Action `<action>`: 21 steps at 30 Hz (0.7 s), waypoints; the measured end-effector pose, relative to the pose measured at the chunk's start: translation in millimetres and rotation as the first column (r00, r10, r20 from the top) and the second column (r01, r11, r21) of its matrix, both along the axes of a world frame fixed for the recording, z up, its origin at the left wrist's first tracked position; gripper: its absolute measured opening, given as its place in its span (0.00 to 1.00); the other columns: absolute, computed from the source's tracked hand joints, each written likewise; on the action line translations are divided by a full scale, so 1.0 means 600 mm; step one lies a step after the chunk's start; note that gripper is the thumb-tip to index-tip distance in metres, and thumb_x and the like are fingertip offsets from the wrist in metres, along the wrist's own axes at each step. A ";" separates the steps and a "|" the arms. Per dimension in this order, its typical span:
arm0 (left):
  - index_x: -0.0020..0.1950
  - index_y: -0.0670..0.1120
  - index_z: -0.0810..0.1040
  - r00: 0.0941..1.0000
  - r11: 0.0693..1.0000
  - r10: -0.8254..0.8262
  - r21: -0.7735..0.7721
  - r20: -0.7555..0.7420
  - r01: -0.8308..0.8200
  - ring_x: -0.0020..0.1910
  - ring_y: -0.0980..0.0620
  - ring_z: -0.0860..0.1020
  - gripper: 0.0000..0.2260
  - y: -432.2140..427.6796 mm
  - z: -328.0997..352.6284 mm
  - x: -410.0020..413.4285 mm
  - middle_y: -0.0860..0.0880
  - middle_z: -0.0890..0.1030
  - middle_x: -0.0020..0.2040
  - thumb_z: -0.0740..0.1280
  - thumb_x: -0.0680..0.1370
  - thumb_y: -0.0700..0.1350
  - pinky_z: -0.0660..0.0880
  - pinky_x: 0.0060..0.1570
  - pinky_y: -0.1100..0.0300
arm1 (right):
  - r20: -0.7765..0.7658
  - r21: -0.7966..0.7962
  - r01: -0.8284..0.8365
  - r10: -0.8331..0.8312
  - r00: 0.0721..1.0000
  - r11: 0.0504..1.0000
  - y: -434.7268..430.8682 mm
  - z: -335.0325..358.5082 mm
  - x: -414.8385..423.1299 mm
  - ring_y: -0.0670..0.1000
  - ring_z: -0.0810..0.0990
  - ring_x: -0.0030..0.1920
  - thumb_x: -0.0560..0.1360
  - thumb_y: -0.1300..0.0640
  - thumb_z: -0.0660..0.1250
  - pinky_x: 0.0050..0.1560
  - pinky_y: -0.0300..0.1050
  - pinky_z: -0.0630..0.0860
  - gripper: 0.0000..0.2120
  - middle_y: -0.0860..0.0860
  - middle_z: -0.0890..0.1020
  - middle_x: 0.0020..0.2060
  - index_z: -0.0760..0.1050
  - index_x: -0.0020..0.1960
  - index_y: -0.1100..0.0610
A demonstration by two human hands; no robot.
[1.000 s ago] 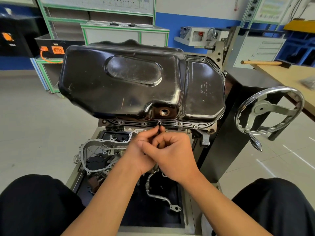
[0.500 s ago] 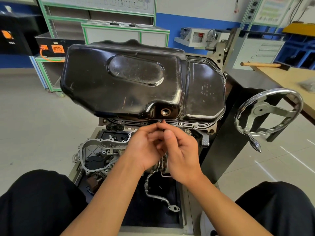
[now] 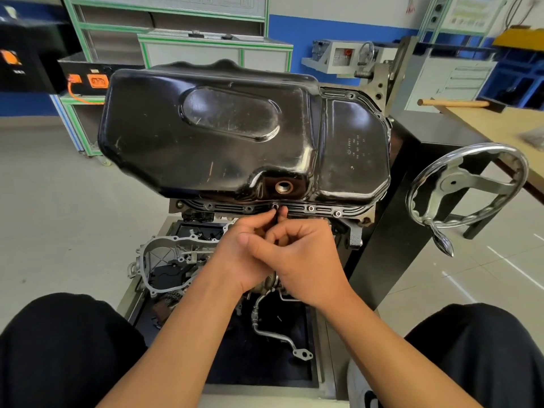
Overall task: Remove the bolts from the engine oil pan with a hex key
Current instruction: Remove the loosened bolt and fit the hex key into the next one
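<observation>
Oil pan (image 3: 235, 136), bolt (image 3: 275, 206) at 6 o'clock
Hex key (image 3: 275, 217) in bolt; left hand (image 3: 244, 256) pinches shaft; right hand (image 3: 307, 260) grips lower end

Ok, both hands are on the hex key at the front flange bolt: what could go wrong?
The slim dark hex key is pinched at the small flange bolt; it might slip and round the socket. Freed, the bolt could fall among parts in the dark tray beneath the glossy black oil pan.
</observation>
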State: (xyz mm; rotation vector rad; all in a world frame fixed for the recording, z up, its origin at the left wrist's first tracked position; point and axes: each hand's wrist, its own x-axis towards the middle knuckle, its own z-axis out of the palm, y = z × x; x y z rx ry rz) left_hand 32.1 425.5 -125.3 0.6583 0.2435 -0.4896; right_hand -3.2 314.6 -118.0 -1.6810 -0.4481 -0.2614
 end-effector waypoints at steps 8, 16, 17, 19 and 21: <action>0.46 0.42 0.85 0.997 1.000 -0.019 0.012 0.069 0.018 0.42 0.52 0.79 0.09 0.001 0.008 -0.003 0.48 0.79 0.40 0.68 0.72 0.45 0.73 0.59 0.59 | 0.286 -0.165 0.101 -0.050 0.957 0.981 -0.012 -0.001 -0.009 0.42 0.83 0.47 0.79 0.59 0.67 0.50 0.32 0.76 0.15 0.48 0.85 0.46 0.79 0.64 0.59; 0.47 0.46 0.76 0.991 0.996 -0.020 0.091 0.131 0.008 0.26 0.56 0.67 0.08 0.007 0.009 -0.004 0.53 0.65 0.20 0.68 0.72 0.49 0.68 0.34 0.64 | 0.239 0.047 0.010 -0.021 0.971 0.999 0.005 -0.017 0.008 0.47 0.83 0.40 0.82 0.53 0.57 0.44 0.41 0.79 0.15 0.43 0.84 0.37 0.77 0.63 0.54; 0.45 0.45 0.77 0.992 0.996 -0.017 0.087 0.129 0.006 0.26 0.55 0.67 0.08 0.008 0.009 -0.004 0.53 0.65 0.20 0.68 0.72 0.49 0.69 0.33 0.64 | 0.230 0.076 0.014 -0.031 0.973 0.997 0.007 -0.017 0.009 0.47 0.83 0.39 0.82 0.52 0.57 0.43 0.41 0.78 0.14 0.42 0.84 0.36 0.79 0.61 0.53; 0.42 0.45 0.79 0.992 0.997 -0.020 0.082 0.121 0.010 0.26 0.55 0.66 0.06 0.010 0.009 -0.003 0.52 0.65 0.22 0.68 0.72 0.47 0.71 0.30 0.64 | 0.190 0.112 0.001 -0.022 0.982 0.994 0.010 -0.014 0.012 0.49 0.83 0.36 0.82 0.48 0.58 0.41 0.42 0.78 0.16 0.43 0.83 0.33 0.83 0.51 0.50; 0.43 0.44 0.77 0.993 0.994 -0.034 0.105 0.115 0.022 0.31 0.53 0.66 0.05 0.008 0.007 -0.001 0.50 0.67 0.25 0.69 0.72 0.46 0.70 0.36 0.61 | 0.131 0.139 -0.019 0.000 0.991 0.990 0.011 -0.010 0.014 0.54 0.81 0.31 0.81 0.43 0.59 0.36 0.45 0.77 0.20 0.46 0.81 0.28 0.82 0.41 0.55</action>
